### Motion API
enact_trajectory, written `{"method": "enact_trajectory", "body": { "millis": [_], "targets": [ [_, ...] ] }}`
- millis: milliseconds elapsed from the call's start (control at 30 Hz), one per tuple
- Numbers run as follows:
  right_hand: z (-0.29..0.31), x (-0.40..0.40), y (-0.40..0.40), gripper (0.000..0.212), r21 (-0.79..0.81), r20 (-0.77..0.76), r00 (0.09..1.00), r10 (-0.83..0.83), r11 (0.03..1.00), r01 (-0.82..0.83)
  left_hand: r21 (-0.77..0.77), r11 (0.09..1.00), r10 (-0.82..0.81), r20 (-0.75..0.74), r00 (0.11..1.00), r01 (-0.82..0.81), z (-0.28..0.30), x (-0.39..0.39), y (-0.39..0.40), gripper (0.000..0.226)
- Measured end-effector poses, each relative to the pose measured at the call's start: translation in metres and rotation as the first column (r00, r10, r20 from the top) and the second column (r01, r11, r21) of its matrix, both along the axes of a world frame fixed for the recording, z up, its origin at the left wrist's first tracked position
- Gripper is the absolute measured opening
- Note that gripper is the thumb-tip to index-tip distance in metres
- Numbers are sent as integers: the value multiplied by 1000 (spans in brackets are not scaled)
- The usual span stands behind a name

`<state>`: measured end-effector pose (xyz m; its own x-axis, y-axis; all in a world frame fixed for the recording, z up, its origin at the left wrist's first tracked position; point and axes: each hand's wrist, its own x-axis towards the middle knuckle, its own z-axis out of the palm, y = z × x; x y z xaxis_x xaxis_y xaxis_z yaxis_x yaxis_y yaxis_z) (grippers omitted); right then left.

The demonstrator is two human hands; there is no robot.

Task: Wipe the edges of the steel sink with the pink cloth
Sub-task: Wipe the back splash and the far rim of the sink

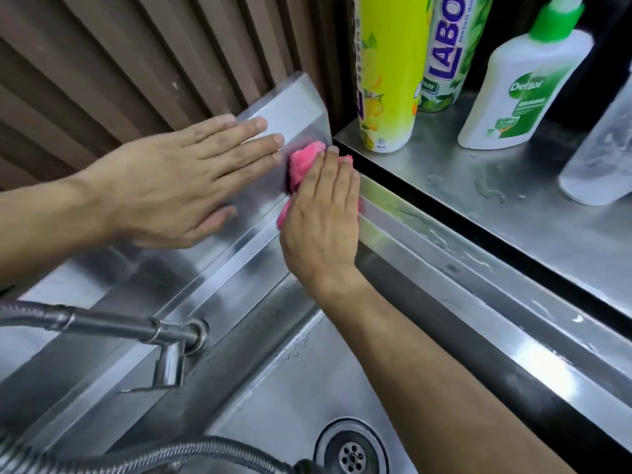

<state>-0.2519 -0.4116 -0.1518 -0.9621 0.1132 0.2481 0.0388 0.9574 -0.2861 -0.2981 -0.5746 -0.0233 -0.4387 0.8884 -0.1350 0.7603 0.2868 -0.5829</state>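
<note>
**Non-task items observed around the basin**

A brown ribbed wall panel (113, 63) runs behind the work area. On the wet steel counter (513, 213) at right stand a tall yellow-green lemon-print bottle (386, 73), a green-and-white bottle lettered "LABO" (448, 53) just behind it, and a white Dettol bottle with green cap (519, 83). A clear plastic bottle (602, 155) sits at the frame's right edge. A chrome tap with lever handle (164, 340) and a braided metal hose (143, 453) occupy the lower left. A round perforated drain (352, 456) lies at the bottom.
</note>
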Motion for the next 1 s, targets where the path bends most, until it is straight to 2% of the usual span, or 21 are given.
{"method": "enact_trajectory", "body": {
  "millis": [133,400,467,533,633,700,800,867,1000],
  "targets": [
    [8,-11,1,77,24,89,995,-41,999,39,28,1000,11,-6,1000,-11,-3,4,-3,74],
    [12,46,48,65,-1,73,996,-59,998,59,-24,999,36,12,999,-36,6,6,4,73],
    [15,34,38,73,-6,87,993,-76,997,77,-42,999,29,-23,999,-30,5,6,6,75],
    [19,16,21,77,-40,62,997,-45,998,47,-96,995,17,-60,998,-23,1,9,9,78],
    [11,2,12,72,1,34,999,-7,1000,7,-232,972,1,-120,993,-29,-5,6,19,82],
    [6,1,17,70,33,50,999,15,999,-17,-369,925,35,-157,987,-91,-10,5,26,82],
    [8,7,30,70,126,118,989,88,987,-103,-484,865,44,-193,980,-134,-18,-3,48,83],
    [10,26,45,68,97,140,990,27,994,-41,-532,827,83,-203,976,-181,-20,-12,67,79],
    [9,60,61,69,81,112,986,-124,990,116,-522,822,168,-160,973,-228,-33,-25,95,72]
  ]
}}
